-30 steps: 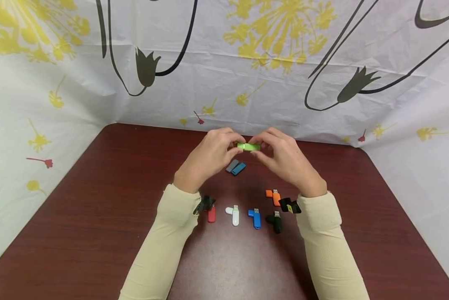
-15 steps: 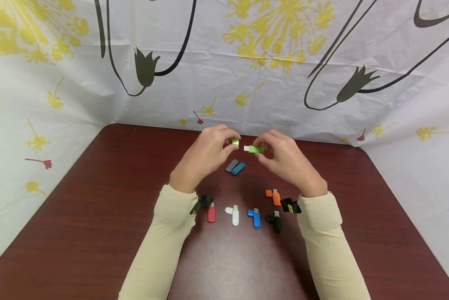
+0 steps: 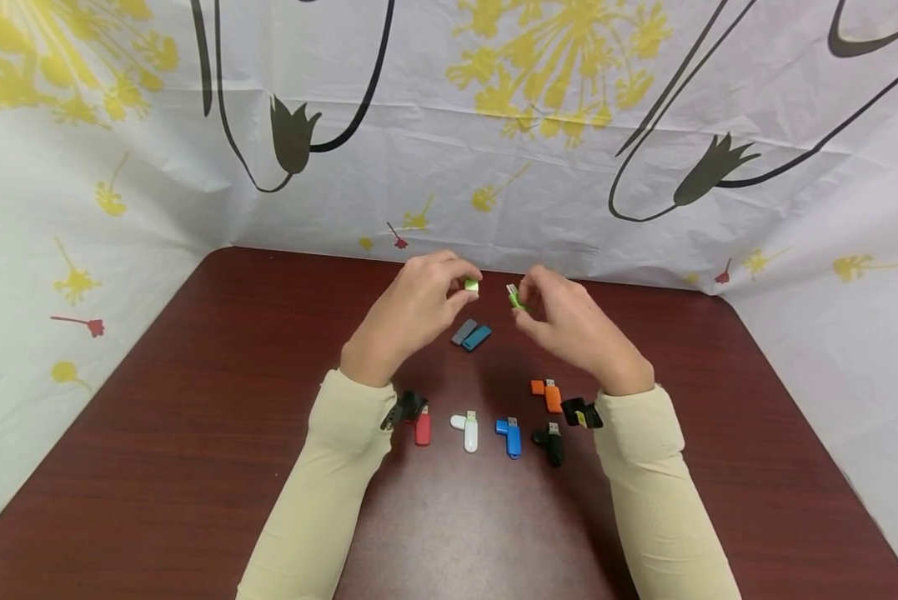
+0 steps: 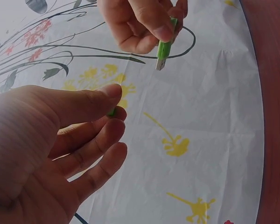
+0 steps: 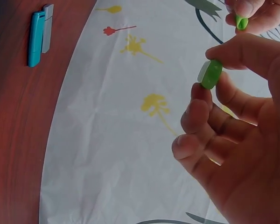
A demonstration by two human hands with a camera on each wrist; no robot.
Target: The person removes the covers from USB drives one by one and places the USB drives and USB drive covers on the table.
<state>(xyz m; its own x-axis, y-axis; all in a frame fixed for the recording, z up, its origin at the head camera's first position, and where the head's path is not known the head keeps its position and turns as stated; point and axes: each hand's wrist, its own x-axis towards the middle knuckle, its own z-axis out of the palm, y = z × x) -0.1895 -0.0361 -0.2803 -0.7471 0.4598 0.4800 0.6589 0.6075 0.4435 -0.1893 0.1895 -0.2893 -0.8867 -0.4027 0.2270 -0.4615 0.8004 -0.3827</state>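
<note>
A small green cap [image 3: 472, 286] is pinched between the thumb and fingertips of my left hand [image 3: 407, 317]. Facing it across a short gap, my right hand [image 3: 572, 329] pinches a green USB flash drive [image 3: 516, 297], its bare metal plug angled up and to the left in the head view. The left wrist view shows the plug end of the flash drive [image 4: 164, 49] pointing down, apart from the cap. In the right wrist view the cap's hollow end [image 5: 241, 22] is visible. Both hands are above the table's far part.
Below the hands lie a grey piece [image 3: 464, 332] and a teal piece [image 3: 477, 337], side by side. Nearer are uncapped flash drives: orange [image 3: 553, 397], red [image 3: 422, 427], white [image 3: 471, 435], blue [image 3: 514, 440] and black [image 3: 555, 446]. A patterned white cloth [image 3: 418, 167] hangs behind the table.
The green cap has come off the flash drive as the hands moved apart, baring the plug. The right hand has since turned the drive so its plug tilts upward.
</note>
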